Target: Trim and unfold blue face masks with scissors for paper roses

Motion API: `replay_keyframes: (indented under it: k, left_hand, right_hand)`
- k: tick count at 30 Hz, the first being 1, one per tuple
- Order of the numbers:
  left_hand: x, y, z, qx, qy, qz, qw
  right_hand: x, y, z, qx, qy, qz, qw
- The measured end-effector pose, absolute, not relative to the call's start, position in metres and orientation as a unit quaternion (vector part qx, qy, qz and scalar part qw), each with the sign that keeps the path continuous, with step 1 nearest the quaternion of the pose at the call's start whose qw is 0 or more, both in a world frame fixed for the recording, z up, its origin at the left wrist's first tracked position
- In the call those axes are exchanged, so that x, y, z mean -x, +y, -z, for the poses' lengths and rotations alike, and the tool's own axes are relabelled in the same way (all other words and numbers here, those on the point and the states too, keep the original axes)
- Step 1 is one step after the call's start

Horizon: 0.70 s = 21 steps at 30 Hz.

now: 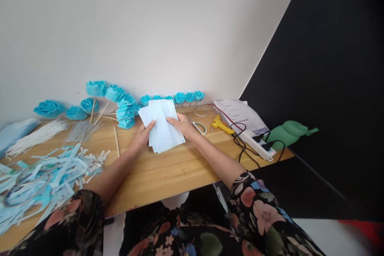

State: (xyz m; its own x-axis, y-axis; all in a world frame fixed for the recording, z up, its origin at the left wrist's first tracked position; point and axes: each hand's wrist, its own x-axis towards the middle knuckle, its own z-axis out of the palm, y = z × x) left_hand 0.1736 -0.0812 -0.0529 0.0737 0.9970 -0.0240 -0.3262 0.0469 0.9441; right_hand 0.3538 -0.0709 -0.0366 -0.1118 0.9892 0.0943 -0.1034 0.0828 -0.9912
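Between my two hands is a small stack of pale blue-white fabric sheets (165,128), held above the wooden table and fanned unevenly at its edges. My left hand (142,138) grips the left side, thumb on top and fingers hidden beneath. On the right side my right hand (182,125) pinches the sheets, its thumb lying across the front. Behind the stack, small blue fabric roses (180,98) stand in a row along the wall. Bigger blue roses on sticks (126,112) lie just left of it. A thin wooden stick (117,141) rests beside my left forearm.
Cut strips and scraps (57,176) pile up at the left, near bundled white strips (40,136) and grey wires (82,131). To the right are a tape roll (199,128), a yellow glue gun (221,124), printed papers (240,114), a power strip (259,146) with cables, and a green bag (285,134).
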Motion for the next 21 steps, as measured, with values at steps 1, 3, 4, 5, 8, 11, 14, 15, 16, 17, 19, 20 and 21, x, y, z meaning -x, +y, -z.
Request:
replay_keyframes:
  k: [1,3,4,5,8,11,14,15,16,17,19,20,21]
  left_hand:
    - [-0.173,-0.081,0.058,-0.404,0.407,-0.542,0.614]
    - [-0.172,-0.083,0.068,-0.389,0.413,-0.525,0.635]
    - [-0.171,-0.083,0.071,-0.383,0.411,-0.520,0.644]
    - [-0.171,-0.084,0.073,-0.374,0.407,-0.519,0.652]
    - [-0.171,-0.083,0.073,-0.330,0.401,-0.534,0.668]
    - [-0.172,-0.082,0.068,-0.295,0.403,-0.540,0.677]
    - [-0.175,-0.084,0.062,-0.271,0.402,-0.531,0.695]
    - [-0.177,-0.086,0.060,-0.266,0.401,-0.526,0.701]
    - [-0.179,-0.089,0.057,-0.265,0.400,-0.519,0.708]
    - [-0.181,-0.092,0.055,-0.267,0.396,-0.511,0.715]
    - [-0.185,-0.098,0.051,-0.277,0.384,-0.487,0.734]
    - [-0.187,-0.101,0.051,-0.280,0.379,-0.475,0.743]
    - [-0.188,-0.104,0.051,-0.283,0.375,-0.464,0.751]
  right_hand:
    - [-0.352,-0.071,0.042,0.434,-0.533,-0.517,0.511]
    - [-0.350,-0.072,0.052,0.456,-0.543,-0.490,0.507]
    - [-0.351,-0.071,0.056,0.468,-0.541,-0.475,0.513]
    - [-0.353,-0.070,0.058,0.482,-0.533,-0.458,0.524]
    - [-0.364,-0.065,0.056,0.514,-0.467,-0.418,0.586]
    - [-0.378,-0.063,0.041,0.492,-0.380,-0.441,0.647]
    - [-0.382,-0.071,0.026,0.434,-0.362,-0.490,0.663]
    - [-0.379,-0.075,0.023,0.422,-0.367,-0.507,0.656]
    - [-0.375,-0.080,0.021,0.415,-0.376,-0.528,0.639]
    - [-0.371,-0.085,0.020,0.411,-0.383,-0.545,0.622]
    - [-0.361,-0.093,0.024,0.405,-0.408,-0.553,0.603]
    - [-0.357,-0.095,0.026,0.405,-0.419,-0.539,0.609]
    - [-0.354,-0.096,0.030,0.410,-0.432,-0.525,0.608]
